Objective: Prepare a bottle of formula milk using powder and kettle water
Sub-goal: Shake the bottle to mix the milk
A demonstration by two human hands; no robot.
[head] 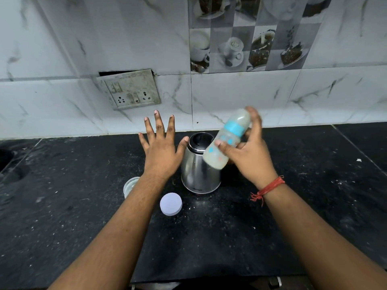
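My right hand (249, 155) grips a baby bottle (227, 141) with a blue collar and cloudy whitish liquid inside. The bottle is tilted, its cap end up and to the right, and it looks motion-blurred. It hangs above and in front of a steel kettle (196, 176) with a black lid that stands on the black counter (83, 206). My left hand (161, 149) hovers to the left of the kettle with its fingers spread and holds nothing. A small clear jar (130, 185) stands partly hidden under my left forearm. Its white round lid (171, 204) lies flat on the counter nearby.
A marble-tiled wall rises behind the counter, with a switch and socket plate (130, 91) at the left. A recess shows at the counter's far left edge (8, 162). White specks are scattered over the dark surface.
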